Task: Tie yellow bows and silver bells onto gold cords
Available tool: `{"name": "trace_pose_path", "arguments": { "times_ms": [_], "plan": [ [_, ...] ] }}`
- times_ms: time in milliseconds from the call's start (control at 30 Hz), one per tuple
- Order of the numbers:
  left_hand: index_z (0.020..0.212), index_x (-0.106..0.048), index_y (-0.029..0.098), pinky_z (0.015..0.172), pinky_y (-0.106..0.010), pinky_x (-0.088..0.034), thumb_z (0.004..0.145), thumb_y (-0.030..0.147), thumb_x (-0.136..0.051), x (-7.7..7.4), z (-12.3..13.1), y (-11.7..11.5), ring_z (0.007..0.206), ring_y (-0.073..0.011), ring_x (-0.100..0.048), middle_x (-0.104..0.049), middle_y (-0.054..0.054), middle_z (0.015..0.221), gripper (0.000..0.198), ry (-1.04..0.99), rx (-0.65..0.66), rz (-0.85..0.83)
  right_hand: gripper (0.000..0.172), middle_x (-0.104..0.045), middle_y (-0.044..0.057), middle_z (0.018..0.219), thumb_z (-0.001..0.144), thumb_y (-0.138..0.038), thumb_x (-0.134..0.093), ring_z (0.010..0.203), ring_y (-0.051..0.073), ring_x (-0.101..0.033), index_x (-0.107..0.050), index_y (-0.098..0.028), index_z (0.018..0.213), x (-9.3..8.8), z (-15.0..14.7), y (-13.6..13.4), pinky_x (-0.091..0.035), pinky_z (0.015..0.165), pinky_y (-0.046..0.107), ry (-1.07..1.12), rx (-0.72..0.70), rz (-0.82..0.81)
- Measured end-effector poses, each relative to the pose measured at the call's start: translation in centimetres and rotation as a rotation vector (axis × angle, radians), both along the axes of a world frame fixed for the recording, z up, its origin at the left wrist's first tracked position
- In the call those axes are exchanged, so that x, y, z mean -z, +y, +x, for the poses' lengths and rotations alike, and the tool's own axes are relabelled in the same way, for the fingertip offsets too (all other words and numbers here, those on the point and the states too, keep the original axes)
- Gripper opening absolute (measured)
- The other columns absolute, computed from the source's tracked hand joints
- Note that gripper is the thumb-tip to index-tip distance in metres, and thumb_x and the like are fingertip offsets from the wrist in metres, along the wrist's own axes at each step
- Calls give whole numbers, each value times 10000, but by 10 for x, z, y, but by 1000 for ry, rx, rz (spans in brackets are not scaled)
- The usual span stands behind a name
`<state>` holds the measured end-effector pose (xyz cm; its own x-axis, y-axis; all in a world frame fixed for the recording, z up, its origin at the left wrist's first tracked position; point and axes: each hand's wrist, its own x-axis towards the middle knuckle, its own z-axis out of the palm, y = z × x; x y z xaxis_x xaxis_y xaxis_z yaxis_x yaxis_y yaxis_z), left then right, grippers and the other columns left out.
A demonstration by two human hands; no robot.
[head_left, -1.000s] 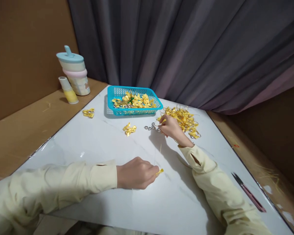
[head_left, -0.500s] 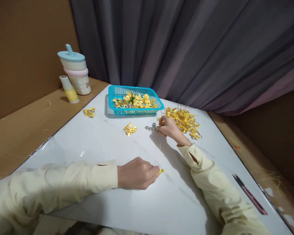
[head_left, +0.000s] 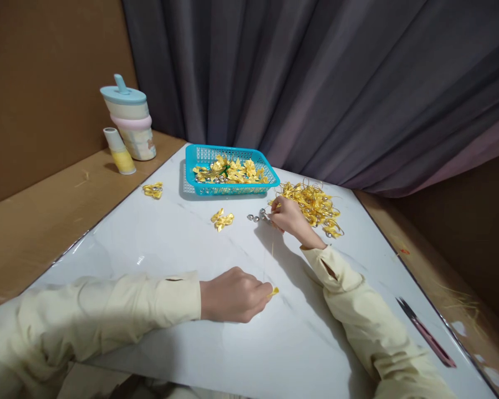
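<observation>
My left hand [head_left: 239,295] is closed low over the white table, pinching a yellow ribbon piece [head_left: 275,291] whose tip shows past the fingers. A thin gold strand [head_left: 273,249] shows above it, towards my right hand. Thumb and fingers of my right hand [head_left: 289,216] are pinched together at a short row of small silver beads [head_left: 256,218], against the nearest bead; the fingers partly hide it. Just beyond that hand lies a heap of yellow ribbon bows [head_left: 316,205] with looped cords and silver beads. Left of the beads sits a small cluster of yellow bows [head_left: 222,219].
A blue plastic basket [head_left: 233,191] holding yellow bows stands at the back. Another bow bundle [head_left: 153,190] lies near the left edge. Thread snips [head_left: 426,332] rest at right. A lidded tumbler [head_left: 132,124] and a yellow-white spool [head_left: 120,152] stand on the cardboard at left.
Almost nothing differs. Both hands keep the same grip and place; the whole view has shifted very slightly.
</observation>
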<state>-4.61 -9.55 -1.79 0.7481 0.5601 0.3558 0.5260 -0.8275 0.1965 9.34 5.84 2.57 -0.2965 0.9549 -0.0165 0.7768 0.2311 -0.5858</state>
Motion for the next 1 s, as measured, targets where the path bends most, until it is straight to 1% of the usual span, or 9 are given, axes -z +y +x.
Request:
{"name": "trace_pose_path", "arguments": {
  "times_ms": [133,300,433,533,700,867,1000],
  "plan": [
    [713,-451,163,366,-294,-191,886,179,-340,-1,0,0,430,-130,-511,-563,-2,532,206,7,2,2,244,-442,-83,319,582,14,-474,279,111,-449,-407,-202,674,0,-3,0,-322,336,189,-11,-6,-10],
    [716,-454,160,367,-293,-198,880,172,-348,-1,-1,0,426,-135,-510,-562,-6,526,195,2,13,5,207,-503,-64,376,638,-19,-498,289,102,-453,-416,-194,713,-1,-3,-2,-342,346,186,-20,-51,-38],
    [725,-452,162,364,-282,-193,878,178,-358,0,-1,0,427,-133,-511,-563,-6,526,180,13,17,8,152,-553,-52,451,717,-66,-507,291,82,-429,-466,-178,811,-1,-2,-5,-337,356,182,-45,-151,-58],
    [721,-451,164,361,-273,-194,880,178,-359,0,-1,-1,422,-129,-504,-566,-6,527,184,33,22,13,145,-565,-49,475,751,-94,-521,305,75,-423,-519,-166,876,-2,-2,-8,-342,387,180,-86,-244,-58],
    [727,-471,161,361,-269,-195,879,177,-365,-3,-1,-2,427,-130,-508,-576,-9,531,185,70,13,13,113,-586,-28,495,772,-101,-525,359,75,-462,-577,-152,858,0,-4,-12,-354,461,178,-181,-360,-59],
    [724,-470,159,366,-251,-224,876,169,-363,-4,0,-1,425,-130,-506,-577,-16,532,187,62,23,-5,136,-575,-32,511,807,-130,-486,343,77,-450,-558,-160,919,0,-3,-12,-329,430,180,-274,-446,-81],
    [726,-461,162,371,-245,-244,876,166,-358,-2,-1,-1,428,-131,-504,-574,-19,536,182,52,26,-15,185,-534,-36,491,775,-83,-468,363,83,-440,-582,-176,887,-5,-2,-13,-310,448,187,-360,-526,-73]
  ]
}}
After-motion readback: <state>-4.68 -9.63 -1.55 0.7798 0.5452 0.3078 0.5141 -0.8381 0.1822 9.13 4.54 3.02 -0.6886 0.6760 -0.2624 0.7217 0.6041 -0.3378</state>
